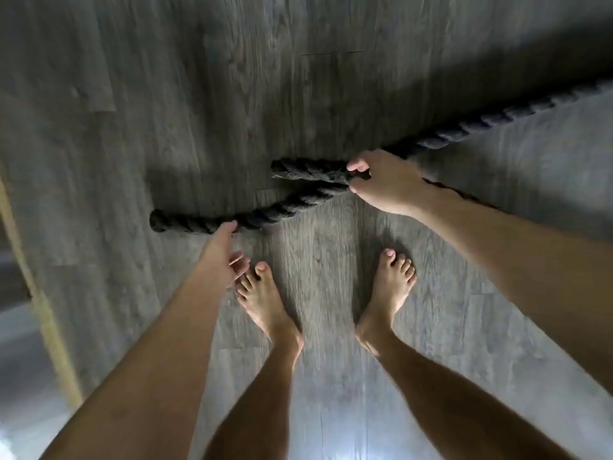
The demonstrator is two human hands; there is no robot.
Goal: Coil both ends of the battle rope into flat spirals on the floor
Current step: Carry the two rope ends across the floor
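Note:
A thick black twisted battle rope (285, 207) lies on the grey wood floor in front of my bare feet. Two rope ends show: one points left at about the middle left (159, 220), the other is a shorter stub (298, 169) just above it. My right hand (381, 182) is closed around both strands where they meet, and the rope runs from there up to the right edge (497, 119). My left hand (222, 250) has its fingers apart, the fingertips touching the lower strand near its end.
The floor is grey wood-grain planks (199, 94). A pale yellow strip (43, 310) runs along the left edge, with a brighter surface beyond it. My two bare feet (265, 300) (388, 293) stand just below the rope.

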